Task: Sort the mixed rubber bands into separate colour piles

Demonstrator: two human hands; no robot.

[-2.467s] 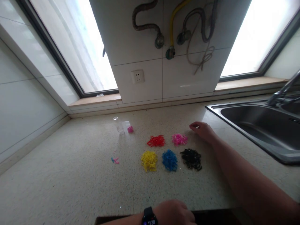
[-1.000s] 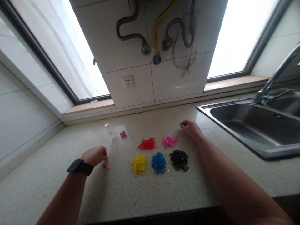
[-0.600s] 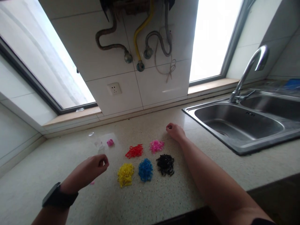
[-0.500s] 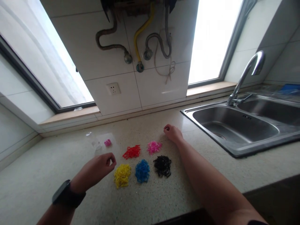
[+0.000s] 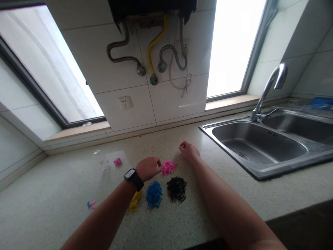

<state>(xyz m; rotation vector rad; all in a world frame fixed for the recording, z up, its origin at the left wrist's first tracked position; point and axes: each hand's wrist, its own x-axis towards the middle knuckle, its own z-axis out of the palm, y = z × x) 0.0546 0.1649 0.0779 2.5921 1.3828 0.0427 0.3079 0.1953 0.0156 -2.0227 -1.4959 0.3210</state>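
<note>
Small piles of rubber bands lie on the speckled countertop [image 5: 52,194]: pink [image 5: 169,167], blue [image 5: 154,194], black [image 5: 176,188], and yellow [image 5: 135,205] half hidden under my left forearm. The red pile is hidden behind my left hand. My left hand [image 5: 148,168], with a black watch on the wrist, has its fingers pinched together at the left edge of the pink pile; what they hold is too small to make out. My right hand [image 5: 188,151] rests loosely curled on the counter just right of the pink pile.
A clear plastic bag with pink bands [image 5: 117,161] and a small clear cup [image 5: 105,164] lie at the back left. A few loose pink and blue bands [image 5: 91,205] sit at the left. A steel sink [image 5: 257,146] with a tap [image 5: 270,86] stands at the right.
My left hand came up from the near edge, reached the loose bands at the left, then moved right across the red pile to the pink pile. My right hand stayed put.
</note>
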